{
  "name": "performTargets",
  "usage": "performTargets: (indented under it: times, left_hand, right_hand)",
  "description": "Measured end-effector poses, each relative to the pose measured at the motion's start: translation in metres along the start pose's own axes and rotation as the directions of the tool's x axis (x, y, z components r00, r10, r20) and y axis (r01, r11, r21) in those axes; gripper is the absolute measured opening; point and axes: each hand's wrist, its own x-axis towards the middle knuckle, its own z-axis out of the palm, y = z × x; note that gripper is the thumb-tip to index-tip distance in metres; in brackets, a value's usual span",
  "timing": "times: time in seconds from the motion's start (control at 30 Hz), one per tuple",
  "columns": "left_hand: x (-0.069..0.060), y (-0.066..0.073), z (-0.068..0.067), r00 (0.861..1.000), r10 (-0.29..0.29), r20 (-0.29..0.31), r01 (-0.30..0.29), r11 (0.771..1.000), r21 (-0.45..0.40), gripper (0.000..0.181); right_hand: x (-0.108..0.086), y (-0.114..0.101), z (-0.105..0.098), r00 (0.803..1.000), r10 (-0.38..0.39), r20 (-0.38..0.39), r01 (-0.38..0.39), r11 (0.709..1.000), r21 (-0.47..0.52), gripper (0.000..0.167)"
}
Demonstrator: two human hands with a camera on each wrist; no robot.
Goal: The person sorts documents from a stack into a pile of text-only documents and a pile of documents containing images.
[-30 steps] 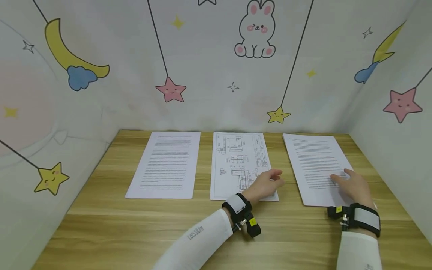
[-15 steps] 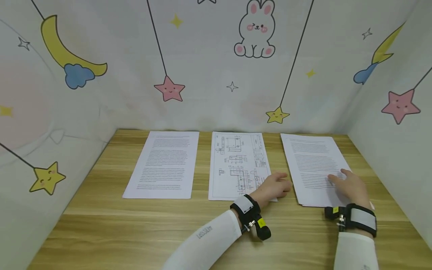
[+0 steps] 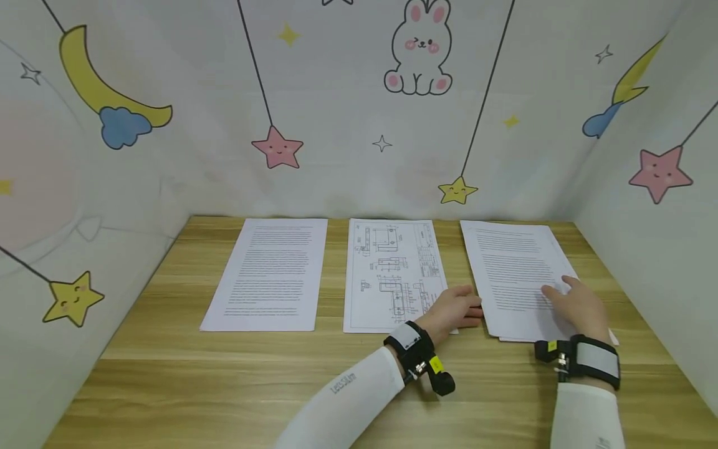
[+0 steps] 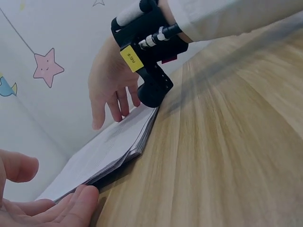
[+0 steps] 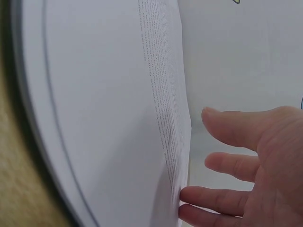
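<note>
On the right of the table lies a stack of printed sheets [image 3: 513,274], its lower edges slightly uneven. My left hand [image 3: 451,312] is at the left edge of that stack, fingers extended and fingertips touching its side; in the left wrist view the fingers [image 4: 78,203] meet the paper edge, thumb raised. My right hand [image 3: 580,308] is at the stack's right side, fingers spread, thumb over the top page. In the right wrist view two fingers [image 5: 213,201] touch the far edge of the stack [image 5: 94,118]. Neither hand grips anything.
A sheet with technical drawings [image 3: 387,274] lies in the middle, partly under my left forearm and hand. Another text stack [image 3: 269,274] lies to the left. The wooden table [image 3: 224,386] meets a patterned white wall [image 3: 348,187] behind and at both sides.
My left hand has moved right, from over the drawing sheet to the right stack's left edge. My right hand stays beside the stack; the top sheets look shifted slightly left. The view has shifted a little.
</note>
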Motion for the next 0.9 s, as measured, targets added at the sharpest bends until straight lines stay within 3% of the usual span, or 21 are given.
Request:
performTargets:
  times: [0.23, 0.47, 0.7, 0.9]
  left_hand:
    - [0.004, 0.003, -0.003, 0.999, -0.035, 0.041, 0.036, 0.999, -0.025, 0.059]
    - [0.005, 0.005, -0.001, 0.997, -0.053, 0.051, 0.052, 0.999, 0.009, 0.053]
    - [0.006, 0.002, 0.0, 0.999, -0.024, 0.04, 0.023, 1.0, 0.021, 0.052]
    - [0.007, 0.0, -0.002, 0.999, 0.019, 0.047, -0.023, 0.997, 0.072, 0.038]
  right_hand:
    - [0.002, -0.001, 0.003, 0.999, -0.026, -0.026, 0.026, 1.0, 0.004, 0.081]
    - [0.001, -0.003, 0.005, 0.998, 0.063, -0.002, -0.063, 0.996, 0.06, 0.078]
    - [-0.001, -0.008, 0.004, 0.998, 0.055, -0.014, -0.054, 0.998, 0.023, 0.078]
    - [-0.004, -0.014, 0.004, 0.998, 0.053, -0.026, -0.052, 0.998, 0.016, 0.075]
